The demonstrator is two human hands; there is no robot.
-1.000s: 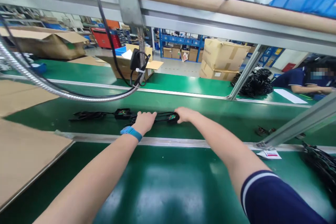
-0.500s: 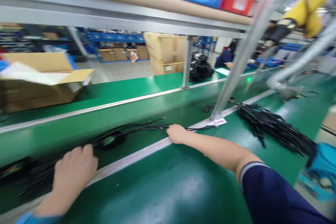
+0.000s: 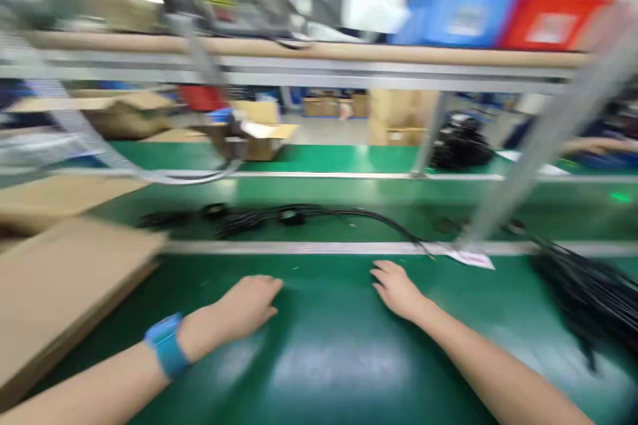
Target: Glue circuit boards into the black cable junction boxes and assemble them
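A hand could pass over the glossy green worktop (image 3: 329, 339) between flat brown cardboard (image 3: 64, 285) at left and a black cable bundle (image 3: 593, 285) at right; a slanted grey metal post (image 3: 531, 146) obstructs the far right.

My left hand (image 3: 249, 305) and right hand (image 3: 396, 289) make two; I wear one blue wristband (image 3: 168, 346) and count one blue bin (image 3: 461, 13) and one red bin (image 3: 553, 18) high up, two dark modules (image 3: 292, 214), three groups of black cables (image 3: 593, 285) and one printed slip (image 3: 472, 258).

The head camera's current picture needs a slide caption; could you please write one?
Left hand and right hand, both empty, above a green bench, with black cables lying beyond them.
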